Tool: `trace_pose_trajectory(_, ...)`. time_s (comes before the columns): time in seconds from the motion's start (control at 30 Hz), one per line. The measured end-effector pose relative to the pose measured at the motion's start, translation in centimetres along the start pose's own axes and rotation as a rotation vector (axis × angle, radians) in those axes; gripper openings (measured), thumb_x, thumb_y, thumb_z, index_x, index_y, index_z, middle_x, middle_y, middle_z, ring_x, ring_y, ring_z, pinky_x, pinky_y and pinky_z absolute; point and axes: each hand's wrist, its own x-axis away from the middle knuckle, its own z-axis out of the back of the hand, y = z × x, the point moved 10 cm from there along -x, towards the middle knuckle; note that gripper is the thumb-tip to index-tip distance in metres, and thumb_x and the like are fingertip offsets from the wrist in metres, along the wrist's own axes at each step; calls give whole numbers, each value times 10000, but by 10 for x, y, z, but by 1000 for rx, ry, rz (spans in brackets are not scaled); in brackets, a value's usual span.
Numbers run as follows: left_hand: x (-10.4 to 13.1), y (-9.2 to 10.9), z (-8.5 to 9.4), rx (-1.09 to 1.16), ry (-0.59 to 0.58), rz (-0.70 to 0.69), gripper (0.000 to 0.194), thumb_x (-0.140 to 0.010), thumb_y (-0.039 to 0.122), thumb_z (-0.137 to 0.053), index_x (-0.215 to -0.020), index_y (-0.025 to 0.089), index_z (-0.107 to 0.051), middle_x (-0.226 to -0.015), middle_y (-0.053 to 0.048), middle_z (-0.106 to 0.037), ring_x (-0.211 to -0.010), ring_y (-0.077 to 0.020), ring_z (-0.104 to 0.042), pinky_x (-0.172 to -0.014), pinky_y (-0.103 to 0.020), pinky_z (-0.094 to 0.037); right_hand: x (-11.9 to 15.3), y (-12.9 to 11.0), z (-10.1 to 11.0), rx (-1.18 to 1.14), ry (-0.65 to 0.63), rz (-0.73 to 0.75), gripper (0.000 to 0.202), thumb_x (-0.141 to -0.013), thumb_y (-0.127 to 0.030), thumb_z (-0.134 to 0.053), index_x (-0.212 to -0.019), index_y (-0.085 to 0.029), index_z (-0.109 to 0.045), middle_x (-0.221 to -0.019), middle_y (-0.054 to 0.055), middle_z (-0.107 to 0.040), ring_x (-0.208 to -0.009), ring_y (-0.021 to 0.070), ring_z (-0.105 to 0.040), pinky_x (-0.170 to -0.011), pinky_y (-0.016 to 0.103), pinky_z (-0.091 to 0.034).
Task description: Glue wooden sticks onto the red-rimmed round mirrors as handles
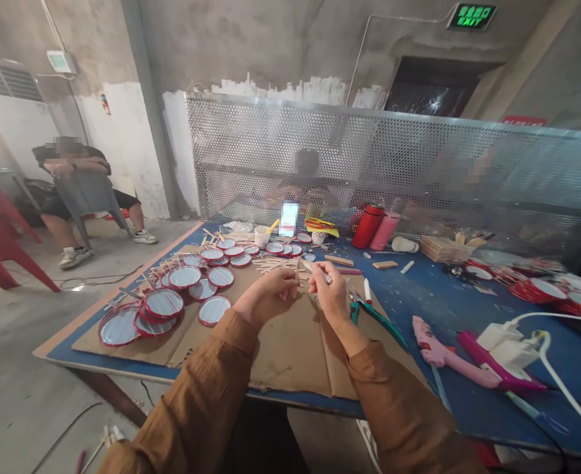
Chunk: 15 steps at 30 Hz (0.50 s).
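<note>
Blue table (393, 299): left hand (272, 288) pinching wooden stick (298, 267); right hand (333, 291) gripping white pen (328, 279); loose pinch could let stick slip.

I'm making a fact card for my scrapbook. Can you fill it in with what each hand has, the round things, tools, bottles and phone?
Left hand: holding a thin wooden stick
Right hand: holding a small white item, too hidden to name
Round things: red-rimmed discs, many left of the hands, some overlapping
Tools: teal-handled pliers, pink glue gun
Bottles: red bottle, pink bottle
Phone: propped up, screen lit
</note>
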Motion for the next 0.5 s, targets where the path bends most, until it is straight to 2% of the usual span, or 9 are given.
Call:
trace_pose_trajectory(0.23,-4,-3,4,138,75,-45,198,-850,309,-565,-734,178,-472,-508,60,-484,-378,-54,-429,-421,-191,-321,-1,-5,1,7,-3,52,283,-865,-465,-505,-812,-197,-581,-560,-42,-536,-420,104,-527,-453,213,-421)
trace_pose_trajectory(0.37,-2,-2,8,198,125,-80,192,-876,306,-534,-751,180,-461,-556,39,-538,-385,-44,-444,-423,-183,-319,-3,-4,4,-9,10,47,273,-846,-464,-539,-847,-195,-587,-580,-39,-545,-433,107,-524,-460,218,-416)
trace_pose_trajectory(0.5,-5,-9,3,158,74,2,188,-850,298,-574,-754,172,-474,-598,15,-596,-393,-44,-471,-431,-178,-343,-4,-1,6,-4,14,33,313,-858,-505,-532,-782,-205,-579,-485,-59,-480,-424,110,-474,-447,215,-384)
